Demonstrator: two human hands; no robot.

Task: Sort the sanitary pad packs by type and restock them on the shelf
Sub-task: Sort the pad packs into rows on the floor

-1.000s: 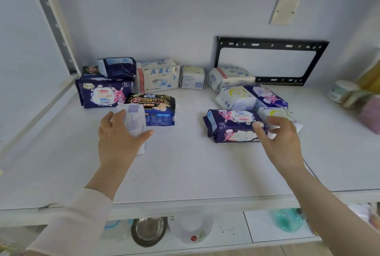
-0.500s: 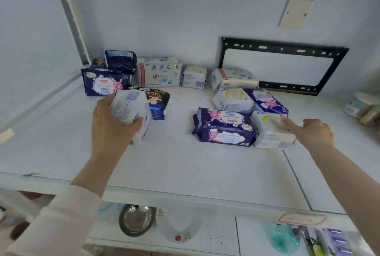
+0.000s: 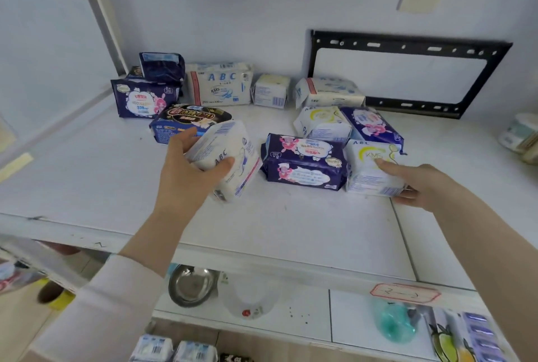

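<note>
Lower centre: the left hand [image 3: 186,178] had fingers and thumb clamped round a tilted white ABC pack [image 3: 233,155] over the white shelf [image 3: 291,230]. At right, the right hand [image 3: 422,184] gripped the end of a yellow-marked ABC pack [image 3: 369,175] lying flat, one finger on top and the others curled at its near corner; this pack touched a purple pack [image 3: 302,164] lying between the hands. Behind lay a dark blue pack [image 3: 180,123]; an upright ABC pack [image 3: 219,85] stood at the rear wall, a black bracket [image 3: 407,44] at upper right.
</note>
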